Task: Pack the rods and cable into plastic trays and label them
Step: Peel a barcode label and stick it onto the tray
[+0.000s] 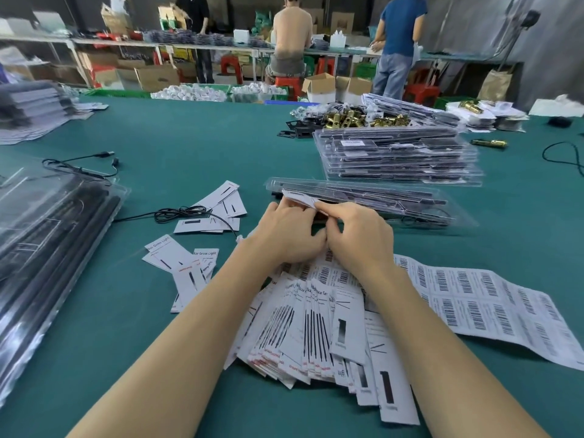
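Hands meet at the centre of the green table (189, 147), forearms reaching in from the near edge. The left hand (284, 232) and right hand (354, 235) both pinch a white paper card (300, 199) with curled fingertips, holding it against the near-left end of a clear plastic tray (379, 200) loaded with dark rods. A black cable (183, 213) lies left of the hands.

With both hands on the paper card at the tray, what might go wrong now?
1. The paper card, pinched by the left hand and right hand, may crease or slip from the grip.
2. A forearm might sweep the card pile or barcode label sheet.
3. The clear plastic tray may slide.
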